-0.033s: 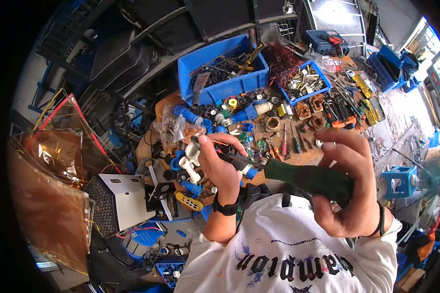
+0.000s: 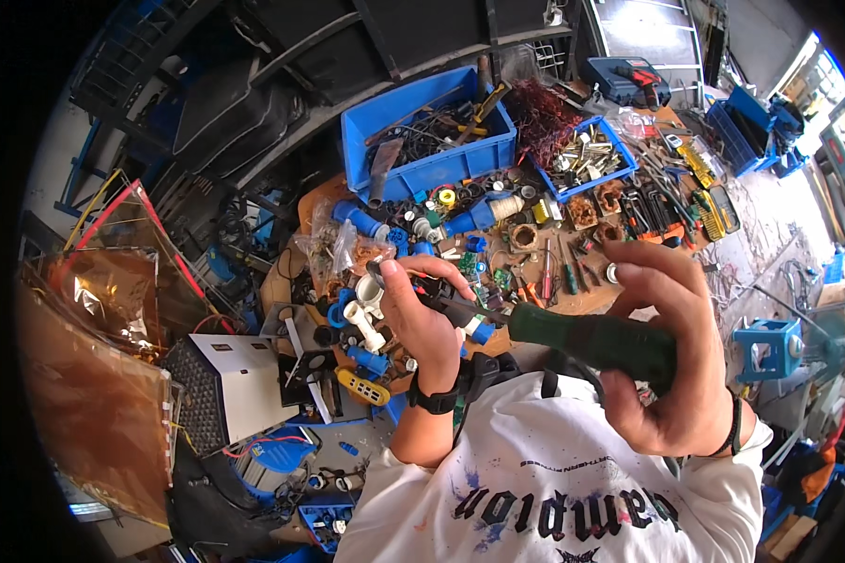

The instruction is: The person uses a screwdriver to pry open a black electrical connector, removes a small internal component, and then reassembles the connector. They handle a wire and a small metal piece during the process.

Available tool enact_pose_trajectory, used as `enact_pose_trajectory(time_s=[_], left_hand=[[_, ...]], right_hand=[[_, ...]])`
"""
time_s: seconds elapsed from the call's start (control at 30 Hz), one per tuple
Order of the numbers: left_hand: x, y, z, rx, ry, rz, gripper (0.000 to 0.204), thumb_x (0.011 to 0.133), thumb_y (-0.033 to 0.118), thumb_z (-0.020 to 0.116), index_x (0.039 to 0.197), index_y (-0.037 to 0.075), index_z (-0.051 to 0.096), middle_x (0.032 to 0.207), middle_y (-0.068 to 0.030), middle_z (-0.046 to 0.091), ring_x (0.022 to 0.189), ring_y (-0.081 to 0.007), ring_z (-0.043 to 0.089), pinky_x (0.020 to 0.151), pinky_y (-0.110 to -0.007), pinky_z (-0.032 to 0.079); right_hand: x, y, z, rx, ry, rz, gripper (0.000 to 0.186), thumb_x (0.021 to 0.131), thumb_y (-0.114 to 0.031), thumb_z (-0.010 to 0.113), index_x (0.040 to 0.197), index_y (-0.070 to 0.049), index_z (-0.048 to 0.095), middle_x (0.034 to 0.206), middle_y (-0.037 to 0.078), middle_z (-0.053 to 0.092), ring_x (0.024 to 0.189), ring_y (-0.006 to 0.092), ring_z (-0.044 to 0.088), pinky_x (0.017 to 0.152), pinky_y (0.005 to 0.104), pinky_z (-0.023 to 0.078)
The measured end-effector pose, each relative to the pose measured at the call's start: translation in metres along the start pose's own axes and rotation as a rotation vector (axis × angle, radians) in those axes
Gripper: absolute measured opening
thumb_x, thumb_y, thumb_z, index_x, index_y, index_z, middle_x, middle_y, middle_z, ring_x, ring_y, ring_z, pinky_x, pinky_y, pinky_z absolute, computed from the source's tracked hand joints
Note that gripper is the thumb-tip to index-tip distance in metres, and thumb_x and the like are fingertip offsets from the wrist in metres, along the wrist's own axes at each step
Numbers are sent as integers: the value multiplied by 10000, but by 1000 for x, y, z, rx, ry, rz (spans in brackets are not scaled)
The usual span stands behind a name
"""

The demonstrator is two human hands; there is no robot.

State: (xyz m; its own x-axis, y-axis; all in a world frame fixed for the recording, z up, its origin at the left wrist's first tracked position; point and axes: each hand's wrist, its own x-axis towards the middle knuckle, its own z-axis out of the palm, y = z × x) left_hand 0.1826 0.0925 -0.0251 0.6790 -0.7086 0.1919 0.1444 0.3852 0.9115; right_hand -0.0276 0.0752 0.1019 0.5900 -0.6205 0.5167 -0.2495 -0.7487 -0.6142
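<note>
My right hand [image 2: 671,361] is wrapped around the thick green handle of a screwdriver [image 2: 587,338], held level in front of my chest. Its thin shaft runs left to my left hand [image 2: 421,319]. That hand pinches a small dark part [image 2: 441,302], with a blue piece [image 2: 480,329] showing just beneath the fingers. The screwdriver tip meets the part between my left fingers, where the contact itself is hidden. A black watch [image 2: 432,401] sits on my left wrist. Both hands hover above a cluttered wooden bench [image 2: 302,202].
A large blue bin [image 2: 432,164] of tools and a smaller blue bin [image 2: 620,159] of metal parts stand at the back, beside tangled copper wire [image 2: 540,113]. Blue and white pipe fittings [image 2: 469,220], loose screwdrivers [image 2: 554,267] and a white vented box [image 2: 230,385] surround my hands.
</note>
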Motion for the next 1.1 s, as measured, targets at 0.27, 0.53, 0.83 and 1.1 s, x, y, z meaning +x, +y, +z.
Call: enact_pose_trajectory(time_s=[0.27,0.53,0.83,1.1], left_hand=[[0,1,2,13,18,-14,530,1018,467,283,785,48,509,598,-110,524,450,-204,526,444,-314,468],[0,1,2,-28,-3,-11,531,1015,486,297,785,54,505,598,-104,517,475,-205,528,462,-327,473],[-3,2,1,7,25,-13,514,1017,471,299,800,54,506,600,-98,516,467,-199,542,446,-308,474],[-1,2,2,-18,24,4,507,1017,466,312,801,48,503,612,-96,515,469,-199,546,444,-310,475]], right_hand=[[-3,-1,-7,-197,-158,-13,345,761,-165,723,1058,-38,600,914,101,598,670,235,592,530,328,488],[0,4,-5,-111,-44,-300,391,657,-172,731,1026,-79,643,1008,94,595,781,229,556,584,305,470],[-7,9,-9,-148,-168,92,466,746,-296,764,1091,-42,581,1012,129,584,757,263,622,584,346,509],[-3,22,6,-51,89,-258,482,692,-94,767,1148,-69,615,1067,132,570,857,276,565,675,335,506]])
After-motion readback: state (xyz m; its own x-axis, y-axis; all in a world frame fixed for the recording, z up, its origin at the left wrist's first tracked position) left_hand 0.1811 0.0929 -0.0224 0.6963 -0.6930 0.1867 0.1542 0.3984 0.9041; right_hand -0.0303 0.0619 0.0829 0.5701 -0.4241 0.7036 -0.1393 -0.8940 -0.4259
